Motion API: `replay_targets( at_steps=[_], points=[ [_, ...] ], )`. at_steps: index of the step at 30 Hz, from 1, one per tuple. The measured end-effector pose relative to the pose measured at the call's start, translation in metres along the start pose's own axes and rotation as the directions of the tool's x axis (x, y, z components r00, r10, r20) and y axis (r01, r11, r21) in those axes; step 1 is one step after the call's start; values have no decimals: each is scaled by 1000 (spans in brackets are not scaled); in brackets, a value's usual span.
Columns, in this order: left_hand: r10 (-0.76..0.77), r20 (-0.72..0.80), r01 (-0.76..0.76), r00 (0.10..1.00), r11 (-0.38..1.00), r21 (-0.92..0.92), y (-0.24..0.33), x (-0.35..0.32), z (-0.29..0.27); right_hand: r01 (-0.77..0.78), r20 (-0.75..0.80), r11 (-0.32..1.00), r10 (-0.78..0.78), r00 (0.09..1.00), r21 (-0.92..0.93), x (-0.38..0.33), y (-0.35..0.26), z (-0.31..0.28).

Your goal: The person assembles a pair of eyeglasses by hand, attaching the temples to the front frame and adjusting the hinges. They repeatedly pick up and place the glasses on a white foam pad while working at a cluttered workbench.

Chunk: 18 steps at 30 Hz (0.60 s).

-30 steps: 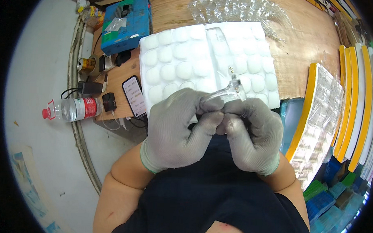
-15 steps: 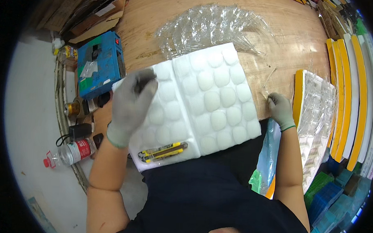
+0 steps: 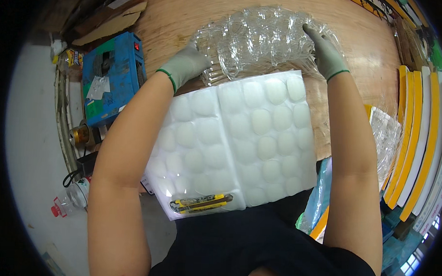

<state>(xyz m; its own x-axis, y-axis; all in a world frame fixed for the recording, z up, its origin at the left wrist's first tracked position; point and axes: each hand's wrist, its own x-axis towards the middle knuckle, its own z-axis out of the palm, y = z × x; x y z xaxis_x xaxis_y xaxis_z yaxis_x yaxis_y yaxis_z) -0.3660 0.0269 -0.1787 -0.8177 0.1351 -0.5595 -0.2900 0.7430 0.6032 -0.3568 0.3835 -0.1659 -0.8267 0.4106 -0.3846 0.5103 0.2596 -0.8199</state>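
Both my hands wear grey gloves with green cuffs. At the left end of a heap of clear plastic strips, my left hand presses against the plastic, its fingers stretched and partly hidden. My right hand is open at the heap's right end, palm facing inward and thumb apart. Nearer me, a white sheet with rows of rounded bumps rests tilted at the table edge, against my lap. On its lower left part lies a yellow and black utility knife, touched by neither hand.
A blue machine with a red switch stands at the left, near flattened cardboard. A plastic bottle lies lower left. Yellow and white panels stand in a row at the right, beside a tray holding clear plastic.
My left hand has gone from above the white sheet to the heap's left end. My right hand has moved up from the table's right side to the heap's right end.
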Motion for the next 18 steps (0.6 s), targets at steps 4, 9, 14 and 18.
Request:
replay_targets(
  at_steps=[4, 9, 14, 18],
  points=[
    [-64, 63, 57, 996, 992, 117, 7, -20, -27, 145, 181, 985, -127, 975, -90, 21, 9, 12],
    [-136, -65, 122, 989, 975, -185, -44, -14, -52, 310, 277, 904, -230, 933, -294, -7, -3, 32],
    [-214, -521, 87, 826, 962, -258, -37, -37, -54, 669, 247, 581, -640, 727, -463, -92, -21, 8],
    [-154, -489, -166, 859, 819, -550, -39, -62, -72, 633, 370, 415, -555, 745, -653, -178, -24, 25]
  ],
)
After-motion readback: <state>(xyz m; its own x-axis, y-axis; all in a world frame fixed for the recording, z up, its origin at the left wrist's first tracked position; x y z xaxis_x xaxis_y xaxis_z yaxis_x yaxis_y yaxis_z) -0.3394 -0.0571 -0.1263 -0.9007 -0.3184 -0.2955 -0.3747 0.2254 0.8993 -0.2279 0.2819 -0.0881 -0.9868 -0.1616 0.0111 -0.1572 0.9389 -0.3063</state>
